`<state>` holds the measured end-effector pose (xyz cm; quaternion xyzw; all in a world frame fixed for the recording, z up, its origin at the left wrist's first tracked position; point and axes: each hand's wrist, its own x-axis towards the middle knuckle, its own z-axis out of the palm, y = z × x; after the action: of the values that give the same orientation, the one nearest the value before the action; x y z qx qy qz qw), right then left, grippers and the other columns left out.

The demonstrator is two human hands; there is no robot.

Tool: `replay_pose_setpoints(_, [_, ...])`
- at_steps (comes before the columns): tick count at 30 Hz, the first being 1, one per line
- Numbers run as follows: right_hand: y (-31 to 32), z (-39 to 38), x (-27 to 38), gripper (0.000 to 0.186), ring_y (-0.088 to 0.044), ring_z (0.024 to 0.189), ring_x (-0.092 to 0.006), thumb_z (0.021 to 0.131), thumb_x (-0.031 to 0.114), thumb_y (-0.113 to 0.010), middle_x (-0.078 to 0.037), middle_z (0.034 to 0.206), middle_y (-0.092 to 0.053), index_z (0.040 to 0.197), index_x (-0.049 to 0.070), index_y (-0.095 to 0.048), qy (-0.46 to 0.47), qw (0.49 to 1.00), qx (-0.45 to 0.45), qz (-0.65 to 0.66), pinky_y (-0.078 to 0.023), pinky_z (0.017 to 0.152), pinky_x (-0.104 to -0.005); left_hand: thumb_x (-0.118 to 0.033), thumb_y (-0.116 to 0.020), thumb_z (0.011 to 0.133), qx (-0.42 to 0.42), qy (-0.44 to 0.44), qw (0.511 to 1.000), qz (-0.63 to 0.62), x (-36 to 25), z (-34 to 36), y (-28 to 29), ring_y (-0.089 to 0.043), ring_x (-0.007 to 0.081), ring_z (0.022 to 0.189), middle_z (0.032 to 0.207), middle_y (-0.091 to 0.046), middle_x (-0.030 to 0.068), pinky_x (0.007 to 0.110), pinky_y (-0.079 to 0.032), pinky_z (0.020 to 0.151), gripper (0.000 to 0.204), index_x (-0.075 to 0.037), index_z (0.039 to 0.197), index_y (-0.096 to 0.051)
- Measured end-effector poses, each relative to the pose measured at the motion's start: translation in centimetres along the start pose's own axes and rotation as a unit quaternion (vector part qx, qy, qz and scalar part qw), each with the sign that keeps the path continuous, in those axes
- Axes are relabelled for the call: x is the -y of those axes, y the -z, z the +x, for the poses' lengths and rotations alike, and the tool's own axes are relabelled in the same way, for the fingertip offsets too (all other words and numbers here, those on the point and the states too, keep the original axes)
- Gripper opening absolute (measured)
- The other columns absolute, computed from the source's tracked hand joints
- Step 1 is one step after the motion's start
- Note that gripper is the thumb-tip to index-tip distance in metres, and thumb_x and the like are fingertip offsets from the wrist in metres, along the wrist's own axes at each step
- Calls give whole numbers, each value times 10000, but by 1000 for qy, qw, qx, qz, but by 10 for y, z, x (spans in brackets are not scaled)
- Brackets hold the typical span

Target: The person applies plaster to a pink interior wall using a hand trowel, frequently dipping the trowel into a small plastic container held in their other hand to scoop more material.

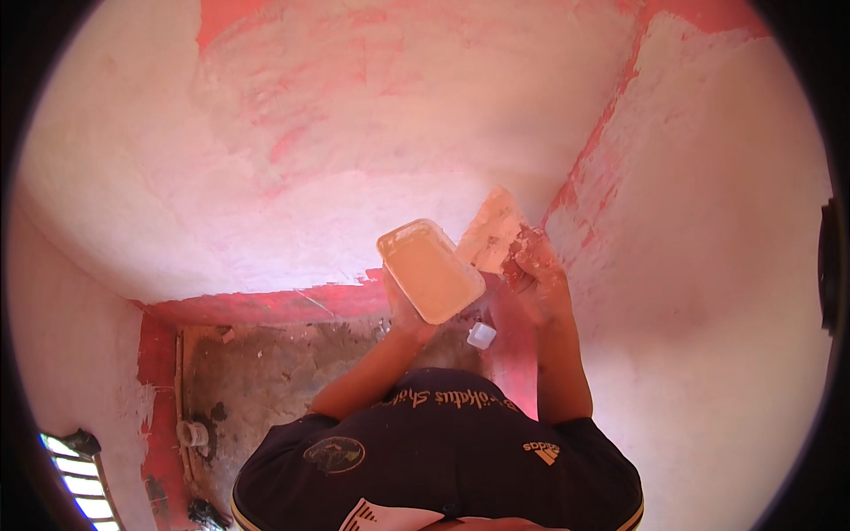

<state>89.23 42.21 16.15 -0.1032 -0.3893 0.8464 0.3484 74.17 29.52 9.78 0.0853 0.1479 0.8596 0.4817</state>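
Note:
My left hand [403, 308] is closed around the underside and side of a shallow rectangular tub [423, 224]. Smooth pale putty [434, 273] lies inside it, and its rim is smeared. In my right hand [542, 281], fingers closed, is a flat, wide putty spreader [492, 232] coated with pale and reddish residue. The spreader's edge is close to the tub's right side; whether they touch I cannot tell. Dried putty marks the right hand's fingers.
Ahead stands a wall [301, 195] covered in whitish putty with pink patches, meeting a similar right wall [708, 221] at a corner. On the stained floor [274, 372] are a small white container [481, 334] and a pale bucket [191, 434]. A barred window [84, 482] is at lower left.

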Motion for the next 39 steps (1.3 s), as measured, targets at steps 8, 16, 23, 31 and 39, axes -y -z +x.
replay_pose_setpoints(8, [14, 40, 46, 431, -624, 788, -141, 937, 14, -612, -35, 972, -639, 1357, 24, -514, 55, 993, -52, -92, -496, 702, -277, -413, -448, 1040, 30, -81, 992, 93, 17, 31, -36, -619, 210, 1122, 1215, -601, 31, 413, -566, 919, 405, -149, 1340, -513])
replay_pose_setpoints(16, [43, 39, 58, 378, -661, 787, -143, 944, -64, -571, -95, 990, -696, 1316, -7, -535, 158, 944, -95, -273, -482, 643, -253, -635, -423, 985, 43, 34, 998, -25, 62, 71, -28, -571, 267, 1220, 1358, -543, 51, 481, -497, 1017, 647, -162, 1424, -469])
replay_pose_setpoints(23, [57, 52, 10, 381, -664, 865, -125, 948, -70, -561, -83, 1015, -696, 1316, 23, -539, 126, 943, -71, -300, -533, 731, -257, -528, -419, 1031, 58, 38, 997, -36, 48, 85, 17, -594, 231, 1199, 1293, -578, 20, 453, -522, 1010, 512, -161, 1376, -506])
replay_pose_setpoints(31, [-24, 131, -86, 362, -657, 835, -115, 959, -9, -605, -52, 979, -697, 1313, 31, -539, 140, 920, -95, -355, -490, 683, -238, -508, -419, 1037, 115, -15, 993, -10, -78, 136, 70, -595, 224, 1185, 1288, -575, 17, 449, -535, 979, 478, -158, 1346, -521])
replay_pose_setpoints(39, [-96, 201, -171, 343, -659, 831, -109, 962, -8, -590, -65, 1013, -709, 1300, 18, -538, 131, 889, -95, -428, -485, 678, -246, -733, -351, 963, -26, 104, 993, -56, -193, 183, 122, -527, 285, 1317, 1437, -524, 70, 494, -448, 1101, 779, -155, 1477, -440])
